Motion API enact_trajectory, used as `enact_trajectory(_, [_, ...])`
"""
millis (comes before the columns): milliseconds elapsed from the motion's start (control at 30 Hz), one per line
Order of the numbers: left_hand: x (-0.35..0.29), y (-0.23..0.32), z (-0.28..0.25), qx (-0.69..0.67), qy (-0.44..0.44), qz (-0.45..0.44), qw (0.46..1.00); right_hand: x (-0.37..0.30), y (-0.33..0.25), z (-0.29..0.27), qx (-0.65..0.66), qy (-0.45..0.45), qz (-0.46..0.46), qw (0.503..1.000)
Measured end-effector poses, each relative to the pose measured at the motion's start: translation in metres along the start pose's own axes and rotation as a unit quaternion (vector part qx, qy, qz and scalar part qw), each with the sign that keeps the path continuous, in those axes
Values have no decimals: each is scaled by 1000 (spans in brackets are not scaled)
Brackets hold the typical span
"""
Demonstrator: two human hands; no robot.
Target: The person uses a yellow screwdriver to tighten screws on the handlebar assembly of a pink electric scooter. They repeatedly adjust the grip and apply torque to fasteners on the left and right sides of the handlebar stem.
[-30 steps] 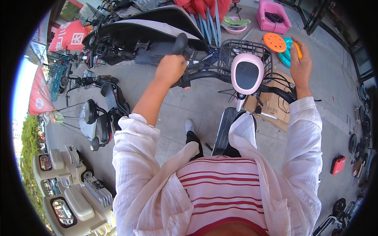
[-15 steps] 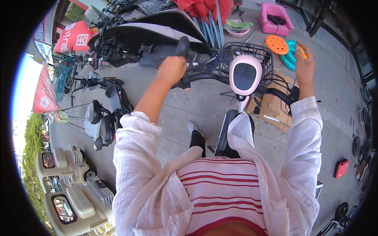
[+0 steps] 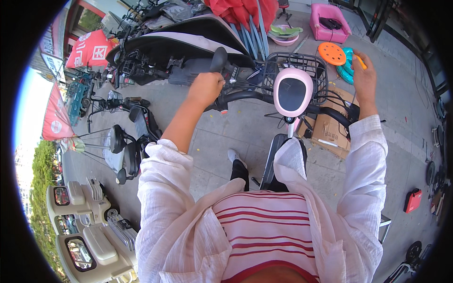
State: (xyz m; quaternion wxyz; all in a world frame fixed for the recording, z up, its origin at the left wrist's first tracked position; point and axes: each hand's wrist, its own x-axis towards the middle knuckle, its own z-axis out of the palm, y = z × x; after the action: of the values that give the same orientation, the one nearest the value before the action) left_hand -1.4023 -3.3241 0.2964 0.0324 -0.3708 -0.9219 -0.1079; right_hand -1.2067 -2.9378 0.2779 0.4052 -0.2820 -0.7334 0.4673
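A pink electric scooter (image 3: pixel 293 72) stands in front of me, with a dark oval display panel (image 3: pixel 292 94) and black handlebars (image 3: pixel 250 94). Around the left end of the bar, below a black mirror (image 3: pixel 219 60), my left hand (image 3: pixel 205 89) is closed on the handlebar grip. My right hand (image 3: pixel 365 82) is raised above the right end of the bar. Its fingers are closed on a small orange tool handle (image 3: pixel 361 63); the rest of that tool is hidden by the hand. A black wire basket (image 3: pixel 283 62) is mounted ahead of the panel.
Flattened cardboard (image 3: pixel 330 129) lies right of the scooter. Beyond are an orange round stool top (image 3: pixel 331 54), a teal ring (image 3: pixel 346 70) and a pink armchair (image 3: pixel 330 22). A parked scooter (image 3: pixel 141 123) stands left, beige vehicles (image 3: pixel 96 243) lower left, and a red case (image 3: pixel 413 200) right.
My view has shifted slightly, so the surroundings at the left sit a little further right. Both hands keep their hold, and the handlebar has barely moved.
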Motion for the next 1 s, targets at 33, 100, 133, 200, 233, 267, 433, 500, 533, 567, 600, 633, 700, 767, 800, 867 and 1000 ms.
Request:
enact_trajectory(33, [-1,1,3,2,9,0,1000,0,0,-1,-5,-3,7,1000])
enact_trajectory(100, [-5,1,9,5,41,6,999,1,0,-3,-15,-7,20,1000])
enact_trajectory(133, [-7,0,14,5,63,11,998,2,0,-3,-16,-7,14,1000])
enact_trajectory(200, [-10,-4,22,5,97,15,995,3,0,-2,-19,-6,1,1000])
enact_trajectory(233, [-11,-6,25,5,109,14,994,2,0,-1,-22,-12,12,1000])
enact_trajectory(267, [-12,-9,28,4,121,12,993,1,-2,-1,-26,-18,23,999])
enact_trajectory(433, [-11,-26,46,-208,158,-147,954,2,0,0,-22,-25,33,999])
enact_trajectory(500, [-13,-40,49,-211,158,-184,947,0,-5,0,-23,-31,47,998])
enact_trajectory(533, [-15,-41,46,-157,155,-166,961,1,-4,-1,-21,-31,41,998])
enact_trajectory(567, [-16,-40,44,-104,153,-148,972,1,-3,-2,-19,-32,35,999])
enact_trajectory(600, [-19,-36,41,-20,186,-87,979,1,-2,-2,-17,-34,30,999])
enact_trajectory(633, [-22,-31,37,63,216,-25,974,2,0,-2,-15,-38,29,999])
enact_trajectory(700, [-21,-21,26,88,201,21,976,4,2,-3,-9,-47,26,999])
enact_trajectory(767, [-19,-13,15,-30,110,-11,993,2,-1,-2,-10,-49,35,998])
enact_trajectory(800, [-17,-13,13,-32,91,-13,995,1,-3,-2,-10,-50,38,998])
enact_trajectory(867, [-15,-16,7,-36,51,-18,998,3,0,-2,-13,-55,33,998])
enact_trajectory(1000, [-8,-9,-1,-11,10,4,1000,3,1,-4,-21,-57,40,997])
